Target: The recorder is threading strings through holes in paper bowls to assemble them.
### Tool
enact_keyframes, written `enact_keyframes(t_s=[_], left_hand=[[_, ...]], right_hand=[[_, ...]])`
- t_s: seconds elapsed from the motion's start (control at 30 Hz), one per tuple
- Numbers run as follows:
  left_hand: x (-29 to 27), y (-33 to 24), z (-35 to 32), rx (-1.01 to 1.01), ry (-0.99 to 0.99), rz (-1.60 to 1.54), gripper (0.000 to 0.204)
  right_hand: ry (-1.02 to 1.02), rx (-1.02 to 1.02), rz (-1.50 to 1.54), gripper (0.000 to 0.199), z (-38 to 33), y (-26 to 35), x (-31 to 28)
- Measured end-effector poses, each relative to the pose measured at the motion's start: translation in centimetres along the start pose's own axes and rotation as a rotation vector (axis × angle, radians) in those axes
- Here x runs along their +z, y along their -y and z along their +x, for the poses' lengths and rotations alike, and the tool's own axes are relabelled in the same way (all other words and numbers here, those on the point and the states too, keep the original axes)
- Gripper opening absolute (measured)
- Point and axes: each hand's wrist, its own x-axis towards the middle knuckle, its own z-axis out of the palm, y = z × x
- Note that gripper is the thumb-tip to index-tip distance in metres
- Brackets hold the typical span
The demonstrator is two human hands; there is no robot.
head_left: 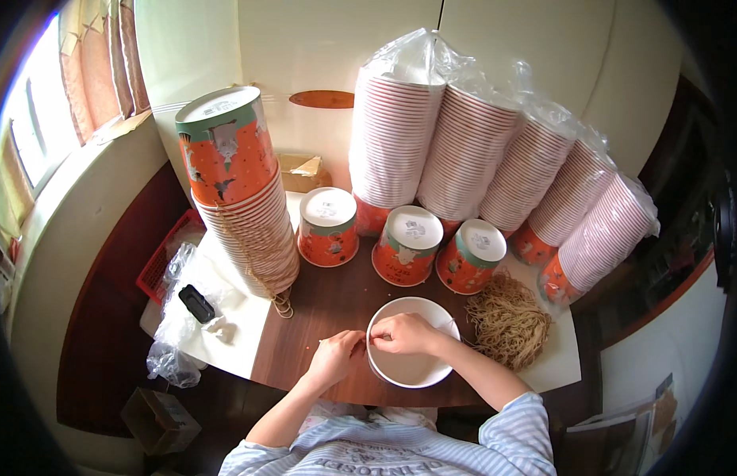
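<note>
Hands are meeting over a white bowl (412,369) that is sitting open side up at the front of the table (321,317). The right hand (404,333) is resting on the bowl's near rim with its fingers curled shut, and the left hand (337,355) is just beside the bowl with its fingers pinched together. Something thin seems to be running between them, maybe a rubber band, but it is too small to be sure.

To do this well, the right hand should be keeping the bowl steady while the left hand is pulling gently, so the thin thing is not snapping and the bowl is not sliding off the edge.

A heap of tan rubber bands (507,321) is lying just to the right of the bowl, near enough to grab. Behind the bowl, 3 orange cups with white lids (408,244) are standing in a row. A tall stack of orange cups (241,198) is leaning on the left. At the back, long stacks of cups in clear plastic bags (495,143) are leaning against the wall.

The table is dark brown wood with white parts at both ends. A small black thing (197,303) is lying on crinkly plastic (178,333) on the left end. A window with a curtain (83,71) is letting light in on the left, and a red basket (158,262) is sitting low beside the table.
</note>
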Motion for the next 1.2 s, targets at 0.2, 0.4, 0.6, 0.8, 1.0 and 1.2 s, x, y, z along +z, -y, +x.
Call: enact_keyframes(t_s=[0.2,0.4,0.6,0.8,1.0,1.2], left_hand=[[-1.4,0.4,-0.9,-0.013,0.037,0.113,0.011],[-4.6,2.5,-2.6,-0.275,0.100,-0.861,0.002],[-6.9,2.5,-2.3,0.062,0.105,-1.777,0.007],[-5.5,-1.5,1.6,-0.324,0.147,-0.971,0.014],[-4.1,-1.6,1.8,-0.312,0.313,-0.547,0.019],[-4.3,-1.3,1.7,-0.388,0.336,-0.825,0.015]], right_hand=[[0.091,-0.105,-0.007,0.019,1.3,0.5,0.5],[0.115,-0.067,-0.020,0.021,0.4,0.8,-1.1],[0.077,-0.016,0.034,0.021,-0.8,1.9,-3.2],[-0.011,-0.107,0.256,0.015,-0.9,3.1,-3.6],[-0.067,-0.258,0.323,0.018,-0.7,2.0,-3.2],[-0.285,-0.241,-0.045,0.014,-1.7,2.6,-1.8]])
